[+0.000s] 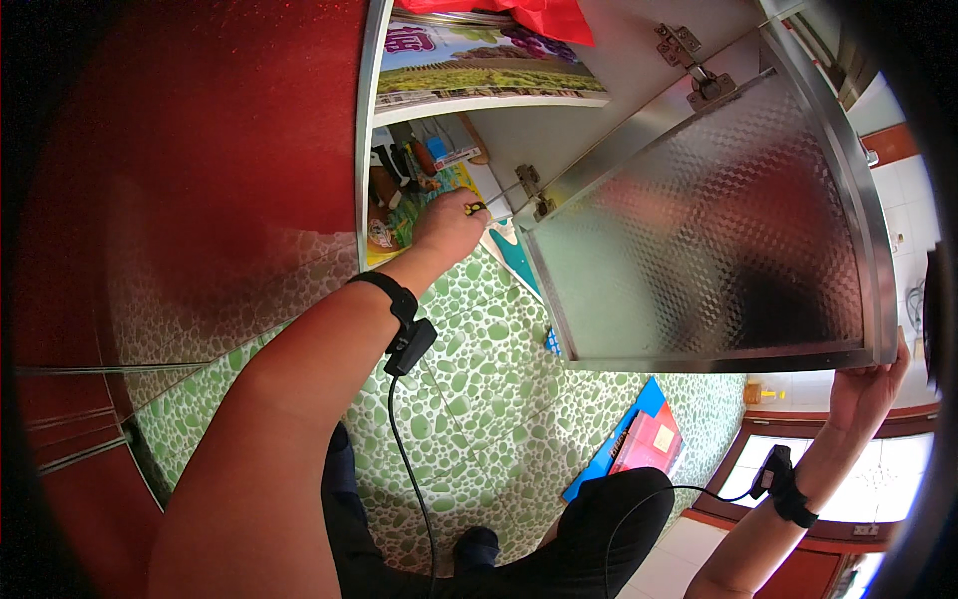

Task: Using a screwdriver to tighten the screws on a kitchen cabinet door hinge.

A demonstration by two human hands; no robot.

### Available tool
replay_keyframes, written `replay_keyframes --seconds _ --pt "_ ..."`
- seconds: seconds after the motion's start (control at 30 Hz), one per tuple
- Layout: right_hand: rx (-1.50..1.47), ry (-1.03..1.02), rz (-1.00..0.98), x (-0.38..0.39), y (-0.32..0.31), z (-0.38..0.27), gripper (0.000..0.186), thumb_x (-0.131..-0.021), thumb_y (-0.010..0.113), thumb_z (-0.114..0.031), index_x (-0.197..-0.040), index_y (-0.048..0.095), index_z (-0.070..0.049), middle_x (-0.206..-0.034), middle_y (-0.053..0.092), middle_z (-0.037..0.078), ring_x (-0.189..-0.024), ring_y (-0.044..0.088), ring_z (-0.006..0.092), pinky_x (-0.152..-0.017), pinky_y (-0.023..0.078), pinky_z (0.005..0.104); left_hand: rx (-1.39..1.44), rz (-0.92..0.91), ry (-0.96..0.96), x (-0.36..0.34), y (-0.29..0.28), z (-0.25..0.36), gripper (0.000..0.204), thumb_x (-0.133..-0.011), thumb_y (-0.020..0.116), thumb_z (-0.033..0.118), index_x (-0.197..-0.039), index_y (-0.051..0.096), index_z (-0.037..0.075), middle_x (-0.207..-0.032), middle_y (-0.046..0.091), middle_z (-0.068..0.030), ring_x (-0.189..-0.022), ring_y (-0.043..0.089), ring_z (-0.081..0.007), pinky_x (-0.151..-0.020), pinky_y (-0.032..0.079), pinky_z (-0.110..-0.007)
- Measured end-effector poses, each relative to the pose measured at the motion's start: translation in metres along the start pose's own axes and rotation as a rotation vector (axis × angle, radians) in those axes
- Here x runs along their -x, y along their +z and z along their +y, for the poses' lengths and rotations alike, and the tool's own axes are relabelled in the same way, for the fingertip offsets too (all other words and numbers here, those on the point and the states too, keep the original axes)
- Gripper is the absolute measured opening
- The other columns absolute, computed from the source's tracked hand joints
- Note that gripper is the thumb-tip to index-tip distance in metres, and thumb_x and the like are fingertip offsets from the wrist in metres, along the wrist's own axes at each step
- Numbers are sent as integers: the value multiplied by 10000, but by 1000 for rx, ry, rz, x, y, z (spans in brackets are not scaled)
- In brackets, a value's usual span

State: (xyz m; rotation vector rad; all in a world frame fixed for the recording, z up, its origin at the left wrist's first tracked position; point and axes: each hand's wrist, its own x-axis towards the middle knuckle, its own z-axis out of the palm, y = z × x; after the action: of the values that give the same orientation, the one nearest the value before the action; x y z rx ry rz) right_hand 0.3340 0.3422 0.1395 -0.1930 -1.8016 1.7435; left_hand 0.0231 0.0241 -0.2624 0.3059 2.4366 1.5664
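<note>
- From the head view I have the left hand (451, 228) closed around the yellow-and-black handle of a small tool (476, 209), a screwdriver by its look.
- Its thin shaft points up-right at the lower hinge (534, 190), by the inner edge of the cabinet door (689, 240). I can't tell if the tip is seated on a screw.
- Right hand (866, 394) is up under the door's lower outer corner, fingers touching the metal frame. Some fingers hidden; can't tell if it grips or only props.
- Door stands open, patterned translucent panel in a metal frame. Upper hinge (696, 70) sits by its top inner corner, spanning to the cabinet wall.
- Upper shelf: printed carton (489, 65) along the front edge, red bag (544, 18) above it.
- Lower compartment, behind the left hand: small mixed items, one blue (436, 147), toward the back.
- Green pebble-pattern floor (489, 349) below; a blue-and-pink item (647, 439) lies on it, near the person's knee.
</note>
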Motion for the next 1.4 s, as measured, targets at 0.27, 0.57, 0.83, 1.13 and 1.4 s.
replay_keyframes --seconds 0.27,0.57,0.83,1.13,1.4 --pt "51 -111 410 5 62 19 245 -973 578 -288 -790 641 -138 -650 567 -52 -562 465 44 -612 445 219 -72 35 33 -9 -2 -12 395 -832 694 313 -1137 682 63 -954 696 -149 -887 673 -271 -798 519 -374" --pt "-6 8 48 -1 1 4 267 -974 569 -290 -1050 672 -55 -1104 686 119 -1085 620 217 -945 500 375 -34 -40 -61 3 -11 6 371 -815 684 320 -1082 701 63 -1076 691 -172 -991 659 -331 -872 517 -393" --pt "-26 25 -112 -4 -8 2 230 -988 552 -264 -987 667 -64 -1049 701 104 -1037 645 199 -952 503 377 -40 -23 -59 8 -14 12 362 -821 676 317 -1082 701 67 -1081 689 -175 -998 654 -336 -872 517 -397" --pt "-28 12 -34 -2 -4 4 225 -989 543 -259 -997 661 -68 -1086 692 104 -1067 631 191 -966 490 379 -25 -48 -64 6 -13 8 346 -819 674 306 -1073 703 73 -1082 687 -171 -998 653 -340 -871 517 -401" --pt "-51 -9 -15 -4 -11 6 237 -986 543 -263 -1042 663 -66 -1088 682 107 -1077 623 200 -974 484 379 -37 -24 -37 5 -11 6 329 -817 673 299 -1056 704 75 -1082 686 -169 -997 651 -344 -866 518 -406"
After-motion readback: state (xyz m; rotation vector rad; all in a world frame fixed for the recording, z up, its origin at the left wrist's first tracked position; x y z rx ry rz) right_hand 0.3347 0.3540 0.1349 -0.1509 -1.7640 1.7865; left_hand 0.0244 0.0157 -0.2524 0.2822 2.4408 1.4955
